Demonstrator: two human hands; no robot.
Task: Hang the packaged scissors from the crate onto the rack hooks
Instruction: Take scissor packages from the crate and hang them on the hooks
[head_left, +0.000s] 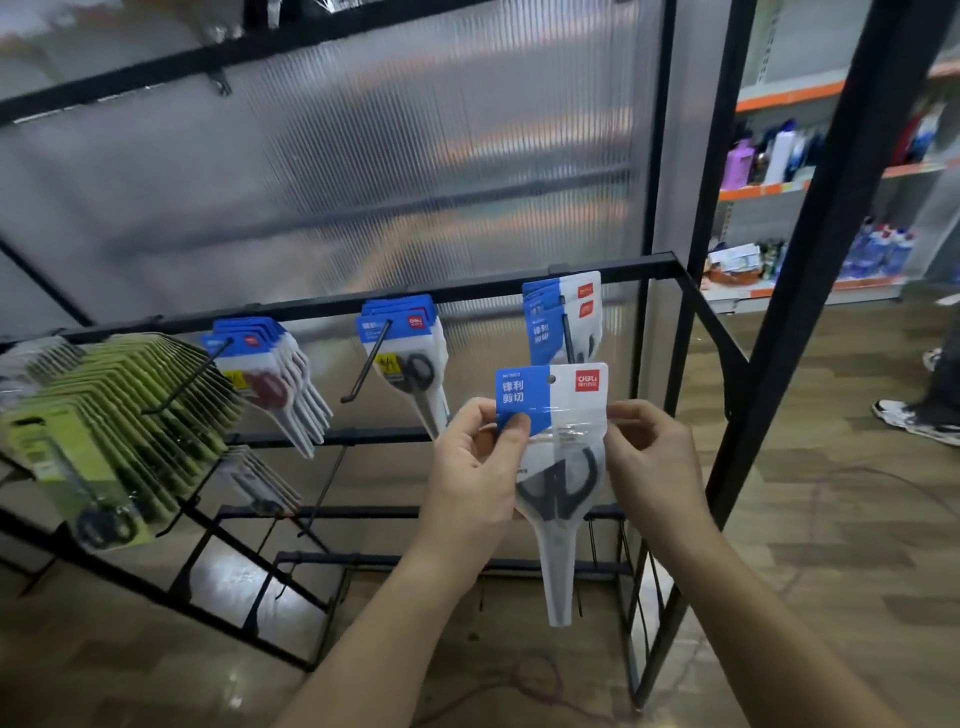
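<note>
Two hands pinch one packaged scissors (558, 488) by the header edges: left hand (478, 457) on blue, right hand (649, 452) on white. Pack hangs just below right hook (567, 332), apart. Advice: keep card level, line hole (552, 380) with hook tip, slide back

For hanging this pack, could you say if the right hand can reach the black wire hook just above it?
Probably yes: the right hand, pinching the blue-and-white scissors pack, sits just below that black wire hook, nothing between.

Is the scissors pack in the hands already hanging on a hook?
No: the left hand and the right hand hold the pack below the hook, its hole empty.
</note>
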